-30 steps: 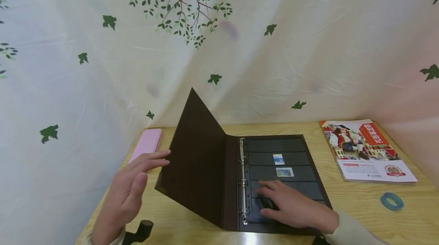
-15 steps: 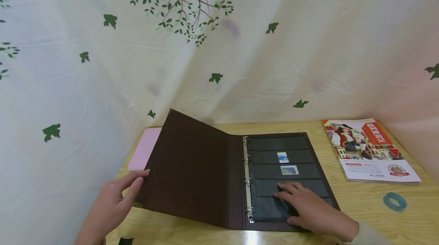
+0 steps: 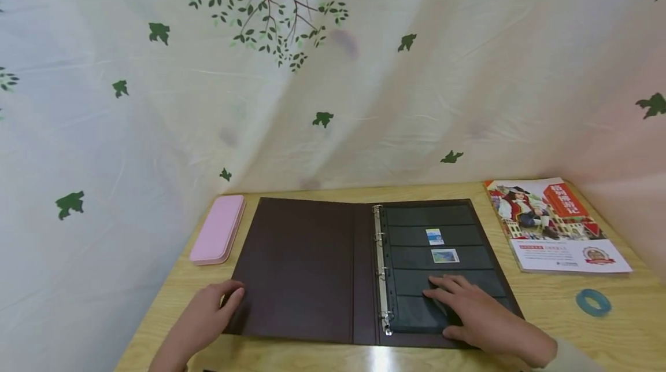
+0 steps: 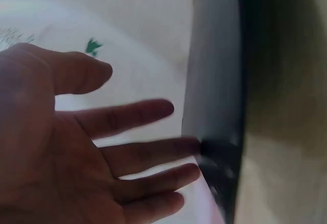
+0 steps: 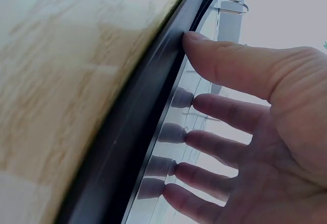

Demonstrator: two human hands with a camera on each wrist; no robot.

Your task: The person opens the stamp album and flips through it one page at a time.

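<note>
Binder: a dark brown ring binder [image 3: 302, 268] lies wide open and flat in the middle of the wooden table [image 3: 614, 337]. Its cover is down on the left side.
Page: a black pocket page [image 3: 442, 262] sits on the right side, hooked on the metal rings [image 3: 381, 271].
Stamps: two small stamps [image 3: 435, 236] [image 3: 445, 256] sit in the pockets, one just below the other.
Left hand: the left hand [image 3: 208, 317] is at the near left corner of the cover. Its fingers are straight and spread, and the tips touch the cover's edge. The left wrist view is blurry, but it shows the flat fingers [image 4: 148, 150] at the dark edge.
Right hand: the right hand [image 3: 476, 317] lies flat on the low part of the page. Its fingers are spread and press down on it. The right wrist view shows the fingertips [image 5: 179, 132] pushing on the shiny page.
Pink case: a pink case [image 3: 218, 228] lies just left of the binder, close to the curtain [image 3: 156, 100].
Book: a picture book [image 3: 554, 226] lies right of the binder, apart from it.
Ring: a small blue ring [image 3: 593, 302] lies near the book, closer to the person.
</note>
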